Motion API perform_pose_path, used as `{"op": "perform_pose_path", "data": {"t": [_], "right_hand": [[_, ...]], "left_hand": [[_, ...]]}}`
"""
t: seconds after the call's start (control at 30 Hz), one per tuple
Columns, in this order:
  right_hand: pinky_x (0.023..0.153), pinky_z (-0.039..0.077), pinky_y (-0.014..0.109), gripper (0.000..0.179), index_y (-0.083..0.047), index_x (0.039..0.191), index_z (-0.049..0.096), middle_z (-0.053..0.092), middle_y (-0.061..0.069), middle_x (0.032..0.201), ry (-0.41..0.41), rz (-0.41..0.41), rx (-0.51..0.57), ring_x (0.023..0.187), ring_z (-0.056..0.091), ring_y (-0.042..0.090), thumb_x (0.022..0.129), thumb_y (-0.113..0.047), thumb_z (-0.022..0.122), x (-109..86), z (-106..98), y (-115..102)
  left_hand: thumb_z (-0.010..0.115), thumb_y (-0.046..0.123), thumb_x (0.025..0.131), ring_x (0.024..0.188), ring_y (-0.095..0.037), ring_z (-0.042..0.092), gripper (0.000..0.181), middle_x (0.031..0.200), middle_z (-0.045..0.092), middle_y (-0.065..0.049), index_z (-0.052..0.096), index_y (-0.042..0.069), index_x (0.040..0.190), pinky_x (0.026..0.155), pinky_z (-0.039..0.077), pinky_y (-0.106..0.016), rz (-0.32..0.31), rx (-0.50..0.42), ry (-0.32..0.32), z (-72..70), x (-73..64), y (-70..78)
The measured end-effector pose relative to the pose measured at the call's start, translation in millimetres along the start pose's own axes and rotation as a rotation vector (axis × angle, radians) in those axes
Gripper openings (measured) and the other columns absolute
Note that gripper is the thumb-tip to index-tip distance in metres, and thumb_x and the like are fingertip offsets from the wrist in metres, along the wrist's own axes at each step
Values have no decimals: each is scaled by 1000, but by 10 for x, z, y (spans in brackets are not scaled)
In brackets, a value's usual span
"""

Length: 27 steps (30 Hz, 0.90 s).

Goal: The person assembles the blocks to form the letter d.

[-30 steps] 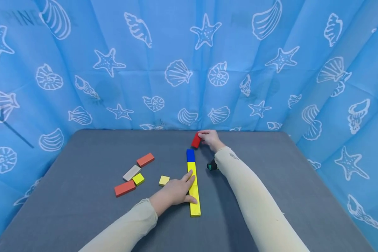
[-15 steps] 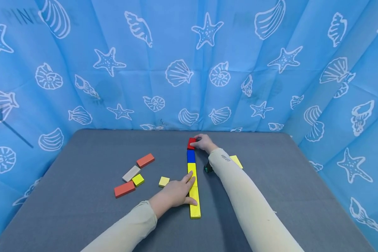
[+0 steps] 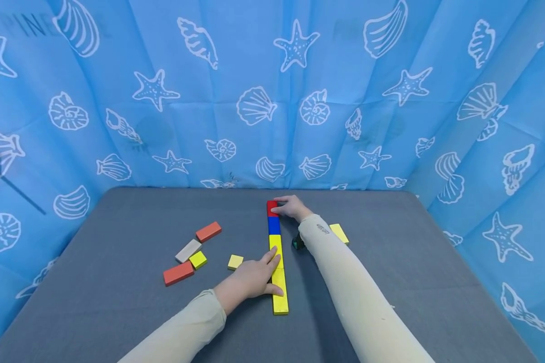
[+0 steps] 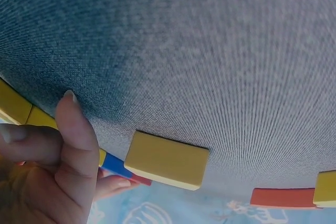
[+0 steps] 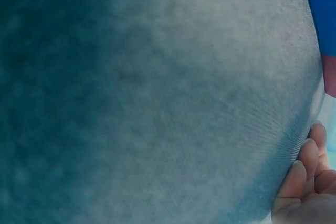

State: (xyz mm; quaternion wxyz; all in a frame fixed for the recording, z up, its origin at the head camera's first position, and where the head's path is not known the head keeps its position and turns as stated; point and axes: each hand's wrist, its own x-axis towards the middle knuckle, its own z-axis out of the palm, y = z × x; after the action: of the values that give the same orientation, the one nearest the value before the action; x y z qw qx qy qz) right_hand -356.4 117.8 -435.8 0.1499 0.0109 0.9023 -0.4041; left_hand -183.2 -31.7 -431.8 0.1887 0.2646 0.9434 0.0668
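Observation:
In the head view a straight row runs away from me: two yellow blocks end to end, a blue block, then a red block at the far end. My right hand pinches the red block between thumb and fingers from its right side; the red end touches the blue one. Lower down, my left hand rests with spread fingers on the yellow blocks, thumb on the nearer one. Its palm side shows in the left wrist view. The right wrist view catches only fingers and parts of the blue and red blocks.
A pale yellow block lies left of the row. Farther left are two orange-red blocks, a light grey block and a bright yellow one. Beside the right sleeve lie a dark object and a yellow block.
My right hand has brought the red block leftward and toward me. It was tilted and apart; now it lies straight in line against the blue block. The left hand stays put.

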Motion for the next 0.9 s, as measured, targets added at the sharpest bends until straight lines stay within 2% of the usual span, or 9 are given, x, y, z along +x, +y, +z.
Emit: {"op": "perform_pose_path", "data": {"t": [0.17, 0.3, 0.5, 0.63, 0.73, 0.8, 0.9], "right_hand": [[108, 32, 49, 50, -17, 140, 55, 41, 16, 149, -2, 5, -34, 130, 40, 33, 93, -26, 68, -24, 4, 2], [109, 31, 49, 56, -19, 146, 48, 37, 15, 152, -14, 20, -21, 134, 37, 33, 93, -27, 67, -12, 6, 24], [110, 29, 51, 65, -21, 152, 37, 30, 15, 155, -80, 35, 8, 139, 30, 34, 94, -30, 66, -45, -41, 82], [111, 27, 51, 64, -24, 153, 34, 25, 13, 158, -129, 63, 52, 141, 28, 34, 96, -29, 63, -175, -108, 99], [109, 30, 52, 61, -24, 152, 35, 27, 17, 156, -148, 58, 61, 138, 32, 35, 97, -29, 61, -333, -170, 80], [108, 31, 53, 60, -21, 152, 35, 30, 20, 153, -164, 38, 64, 136, 35, 36, 98, -27, 59, -448, -197, 68], [107, 32, 52, 60, -19, 152, 35, 36, 23, 149, -187, -10, 36, 135, 37, 37, 99, -27, 59, -606, -205, 70]], "left_hand": [[61, 62, 85, 109, -22, 62, 87, 161, 20, -2, 33, 16, 153, 95, 47, -37, -1, 1, -2, 10, -3, 9], [60, 62, 85, 109, -21, 62, 87, 160, 21, -3, 33, 15, 153, 95, 47, -37, 3, 5, 1, 10, -5, 9], [61, 62, 85, 112, -22, 61, 87, 160, 21, -3, 34, 14, 152, 95, 47, -37, 0, 14, 3, -9, -14, 19], [60, 63, 85, 115, -22, 60, 87, 160, 21, -4, 34, 14, 152, 95, 47, -38, 3, 21, 8, -8, 2, 19], [59, 63, 85, 113, -22, 61, 87, 160, 20, -4, 34, 14, 152, 93, 48, -37, 6, 49, 25, 1, 11, 26], [59, 63, 86, 106, -20, 64, 84, 160, 23, -5, 38, 13, 150, 87, 50, -35, 15, 96, 51, 12, -5, 47], [61, 59, 87, 89, -17, 67, 74, 154, 34, -7, 50, 12, 143, 74, 52, -29, 51, 203, 118, 32, -75, 109]]}}
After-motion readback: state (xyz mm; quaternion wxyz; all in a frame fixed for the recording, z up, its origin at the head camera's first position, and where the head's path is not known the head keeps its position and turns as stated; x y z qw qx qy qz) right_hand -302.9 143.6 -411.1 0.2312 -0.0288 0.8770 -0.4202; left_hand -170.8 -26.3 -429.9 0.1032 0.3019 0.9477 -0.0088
